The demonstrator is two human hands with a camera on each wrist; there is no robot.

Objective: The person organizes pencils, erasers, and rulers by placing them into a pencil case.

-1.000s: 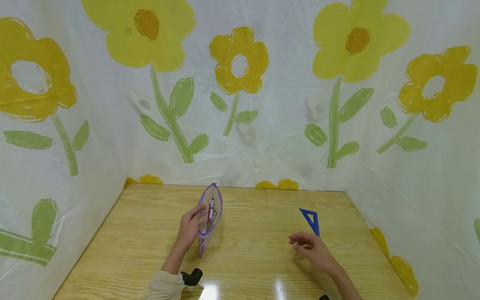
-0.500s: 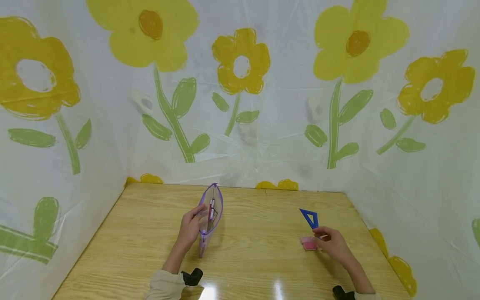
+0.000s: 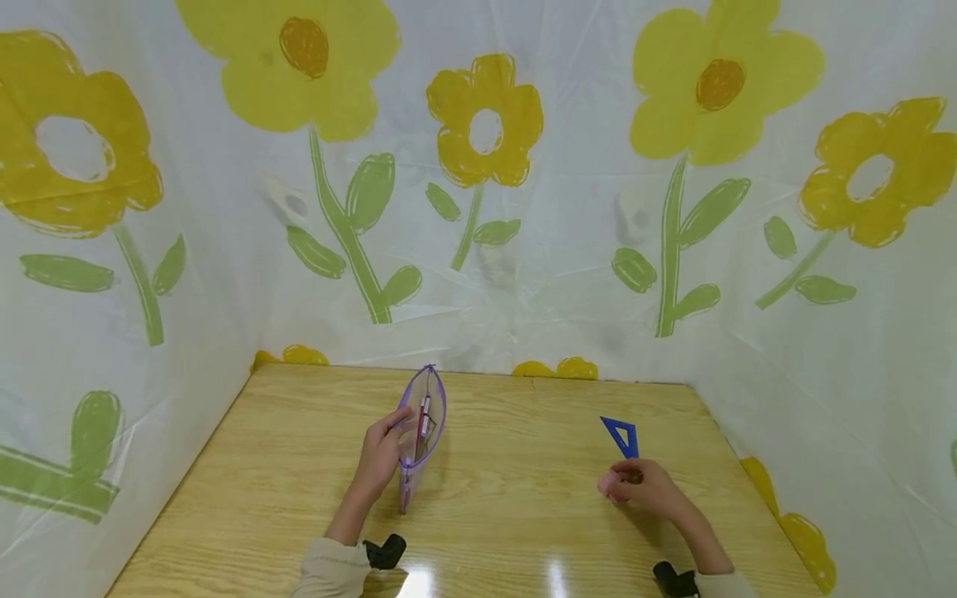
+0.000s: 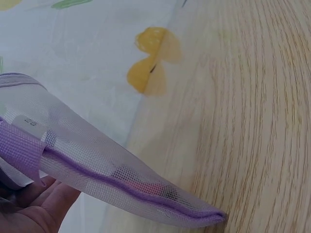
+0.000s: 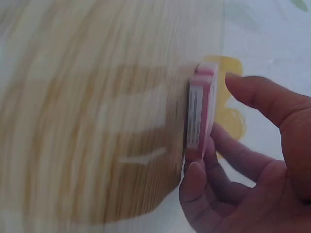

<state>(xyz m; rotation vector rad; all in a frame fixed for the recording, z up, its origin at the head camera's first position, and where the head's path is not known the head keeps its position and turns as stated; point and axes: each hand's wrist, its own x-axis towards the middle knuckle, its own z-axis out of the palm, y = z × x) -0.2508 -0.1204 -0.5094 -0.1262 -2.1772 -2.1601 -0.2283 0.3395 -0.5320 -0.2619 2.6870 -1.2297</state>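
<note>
Honestly that pink-and-white rectangular block (image 5: 200, 111), lower right of the head view, looks light and firm, so pinch its sides once the right grip's (image 3: 649, 488) spread thumb closes; the left grip (image 3: 379, 453) clamps a probably floppy purple-edged mesh pouch (image 4: 92, 141), centre-left.

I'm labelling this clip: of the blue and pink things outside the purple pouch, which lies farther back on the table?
The blue triangular set square, lying just beyond the right hand; the pink block sits closer in, touching that hand.
</note>
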